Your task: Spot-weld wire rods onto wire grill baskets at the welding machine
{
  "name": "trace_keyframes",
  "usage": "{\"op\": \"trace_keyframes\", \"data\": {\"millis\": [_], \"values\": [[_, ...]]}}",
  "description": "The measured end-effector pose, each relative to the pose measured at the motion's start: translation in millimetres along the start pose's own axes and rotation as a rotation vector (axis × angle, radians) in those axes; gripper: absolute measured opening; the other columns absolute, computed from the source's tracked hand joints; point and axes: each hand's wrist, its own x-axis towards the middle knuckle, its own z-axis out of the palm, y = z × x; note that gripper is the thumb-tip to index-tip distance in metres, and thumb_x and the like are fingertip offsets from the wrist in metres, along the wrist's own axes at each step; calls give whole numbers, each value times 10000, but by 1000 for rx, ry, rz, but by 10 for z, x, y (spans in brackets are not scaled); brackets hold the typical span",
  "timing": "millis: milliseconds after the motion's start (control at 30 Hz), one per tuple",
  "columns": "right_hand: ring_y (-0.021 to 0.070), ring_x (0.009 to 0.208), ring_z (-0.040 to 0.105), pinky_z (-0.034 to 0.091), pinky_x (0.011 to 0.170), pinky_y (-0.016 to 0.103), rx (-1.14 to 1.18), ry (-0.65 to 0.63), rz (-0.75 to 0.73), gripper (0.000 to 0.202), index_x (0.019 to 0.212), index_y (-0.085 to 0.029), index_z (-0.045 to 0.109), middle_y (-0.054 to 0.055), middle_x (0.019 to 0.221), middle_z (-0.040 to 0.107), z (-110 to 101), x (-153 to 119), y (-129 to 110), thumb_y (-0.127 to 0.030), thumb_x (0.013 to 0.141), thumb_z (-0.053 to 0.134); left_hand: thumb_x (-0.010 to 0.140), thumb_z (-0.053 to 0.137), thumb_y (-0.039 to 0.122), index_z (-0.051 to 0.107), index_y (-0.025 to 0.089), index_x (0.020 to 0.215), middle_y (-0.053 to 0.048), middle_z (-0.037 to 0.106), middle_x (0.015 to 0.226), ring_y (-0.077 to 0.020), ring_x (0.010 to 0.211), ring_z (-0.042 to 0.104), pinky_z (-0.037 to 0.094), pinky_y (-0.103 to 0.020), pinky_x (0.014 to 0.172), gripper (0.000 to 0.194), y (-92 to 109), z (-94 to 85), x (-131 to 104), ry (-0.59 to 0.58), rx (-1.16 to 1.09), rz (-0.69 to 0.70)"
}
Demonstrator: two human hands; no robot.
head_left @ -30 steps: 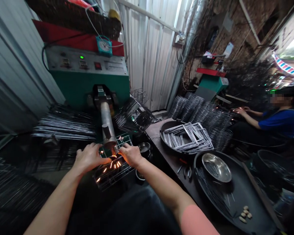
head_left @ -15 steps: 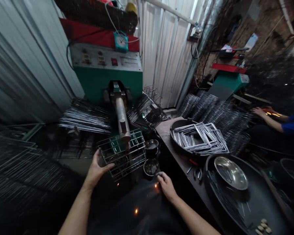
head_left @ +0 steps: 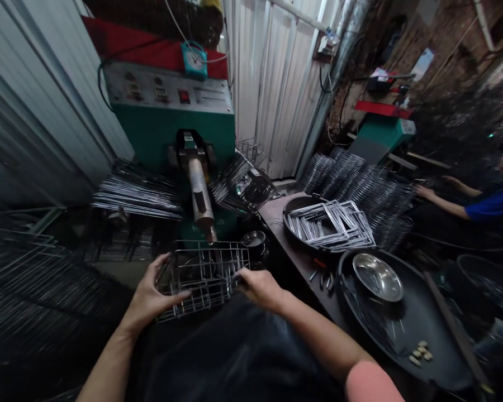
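A wire basket (head_left: 201, 297) of thin metal rods is held low in front of me, just below the metal electrode arm of the green spot welding machine (head_left: 201, 206). My left hand (head_left: 148, 290) grips its left side, thumb over the near wires and fingers behind. At the basket's right side, my right hand (head_left: 257, 286) is closed around the wires, its fingertips partly hidden. The lower electrode tip is hard to make out behind the wires.
Right of the machine, a black pan of rectangular wire frames (head_left: 335, 220) stands on a bench. Nearer is a large black tray (head_left: 427, 312) with a steel bowl (head_left: 377, 276). Pliers (head_left: 327, 281) lie beside it. Wire stacks (head_left: 136, 195) flank the machine. A co-worker (head_left: 486, 201) sits far right.
My right hand has moved left from beside the small bowls onto the basket's right side. The basket has dropped and tilted below the electrode arm. The sparks are gone.
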Motion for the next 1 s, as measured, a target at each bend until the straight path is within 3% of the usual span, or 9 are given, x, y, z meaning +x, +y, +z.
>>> {"op": "trace_keyframes", "data": {"millis": [100, 233, 333, 467, 600, 700, 867, 1000], "values": [[182, 907, 694, 490, 782, 261, 86, -48, 68, 293, 1112, -230, 635, 13, 978, 735, -138, 249, -269, -208, 836, 728, 575, 795, 580, 495, 187, 1346, -192, 504, 1475, -396, 1384, 460, 373, -574, 1158, 916, 288, -8, -66, -33, 291, 144], [140, 841, 638, 465, 748, 228, 366, 65, 186, 178, 889, -191, 638, -23, 871, 682, 36, 479, -399, -113, 765, 740, 565, 782, 506, 591, 156, 1278, -229, 552, 1409, -440, 1357, 466, 342, -610, 1148, 816, 630, 75, -26, -158, 650, 313], [125, 801, 617, 482, 761, 230, 638, 137, 282, 115, 820, -168, 631, -30, 818, 652, 256, 485, -408, -81, 770, 688, 580, 755, 493, 623, 147, 1281, -247, 569, 1374, -448, 1302, 507, 391, -598, 1089, 793, 762, 134, -7, -226, 818, 345], [125, 839, 630, 505, 815, 253, 871, -12, 215, 162, 951, -161, 704, -6, 883, 683, 350, 341, -349, -109, 877, 570, 598, 723, 500, 635, 148, 1293, -235, 579, 1352, -446, 1250, 535, 432, -568, 1031, 784, 810, 145, -16, -283, 909, 314], [142, 908, 638, 512, 857, 278, 810, -107, 26, 253, 1143, -171, 708, 23, 991, 698, 321, 278, -188, -199, 899, 650, 618, 697, 509, 619, 147, 1315, -245, 574, 1350, -460, 1240, 539, 441, -588, 1011, 790, 836, 122, -3, -270, 930, 308], [181, 1015, 647, 509, 933, 312, 660, -34, -151, 381, 1183, -165, 698, 66, 1081, 700, 364, 334, -53, -242, 820, 782, 652, 679, 505, 612, 111, 1327, -274, 572, 1337, -453, 1231, 551, 449, -572, 1005, 784, 876, 116, 23, -276, 948, 323], [202, 1109, 660, 528, 975, 327, 413, 78, -291, 299, 1167, -137, 694, 134, 1159, 705, 476, 445, 53, -254, 893, 719, 659, 693, 491, 631, 124, 1317, -264, 600, 1310, -458, 1212, 568, 460, -579, 995, 756, 908, 133, 65, -303, 979, 329], [179, 1092, 678, 550, 948, 296, 303, 124, -339, 222, 1137, -158, 707, 118, 1154, 713, 542, 487, 59, -229, 930, 670, 659, 698, 480, 637, 138, 1319, -260, 601, 1322, -457, 1222, 566, 458, -588, 1001, 746, 869, 120, 111, -315, 993, 336]]}}
